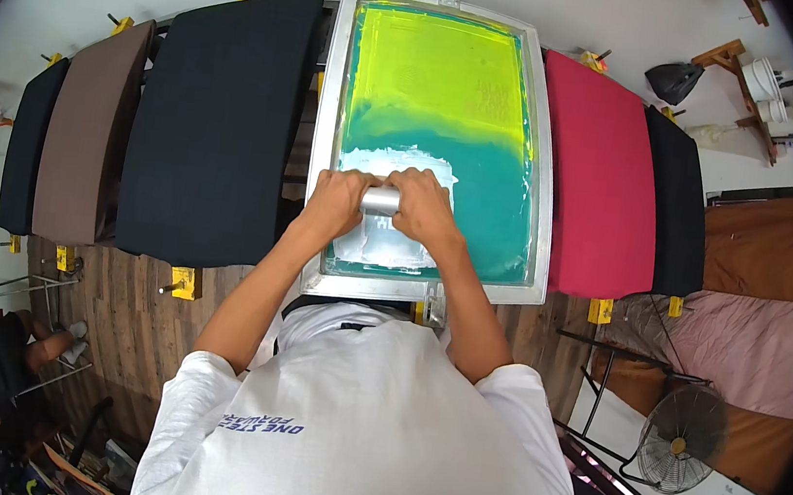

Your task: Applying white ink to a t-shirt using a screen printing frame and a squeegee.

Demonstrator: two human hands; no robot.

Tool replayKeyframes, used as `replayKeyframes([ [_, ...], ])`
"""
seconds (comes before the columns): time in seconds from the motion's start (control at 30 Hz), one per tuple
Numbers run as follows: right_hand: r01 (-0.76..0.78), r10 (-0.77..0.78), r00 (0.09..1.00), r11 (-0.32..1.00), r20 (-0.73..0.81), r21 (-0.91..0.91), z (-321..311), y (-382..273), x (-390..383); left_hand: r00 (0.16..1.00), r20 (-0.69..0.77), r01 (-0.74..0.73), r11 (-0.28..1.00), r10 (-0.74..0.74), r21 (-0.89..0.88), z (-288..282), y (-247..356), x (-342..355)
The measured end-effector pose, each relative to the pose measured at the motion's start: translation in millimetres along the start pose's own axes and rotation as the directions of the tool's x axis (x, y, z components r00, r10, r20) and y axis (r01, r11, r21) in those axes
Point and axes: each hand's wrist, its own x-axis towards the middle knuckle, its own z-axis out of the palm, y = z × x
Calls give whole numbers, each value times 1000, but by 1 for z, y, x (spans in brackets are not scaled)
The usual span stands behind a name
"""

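My left hand (335, 203) and my right hand (423, 209) are closed on the two ends of a silver squeegee (381, 199), side by side with its bare middle showing between them. The squeegee rests over the lower left part of a silk-screen frame (540, 215), whose rim is pale metal. Whitish ink (396, 248) lies in a rough patch on the mesh around and under my hands. The rest of the mesh is teal (490, 200), with bright yellow-green (428, 56) across its far half. What lies beneath the screen is hidden.
To the left stand a black fabric-covered board (219, 130), a brown one (87, 134) and a narrower black one (31, 147). A red board (599, 183) and another black board (673, 201) flank the right. Yellow clamps (184, 283) stick out below. A fan (680, 441) stands at lower right.
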Motion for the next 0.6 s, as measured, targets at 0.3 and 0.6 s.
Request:
replayKeyframes([
  [0.3, -49, 38, 992, 995, 118, 87, 1, -28, -84, 997, 46, 72, 996, -70, -54, 25, 42, -86],
  [0.6, -52, 57, 997, 994, 49, -96, -28, -23, -68, 997, 57, -36, 964, 53, -265, 3, 41, -36],
])
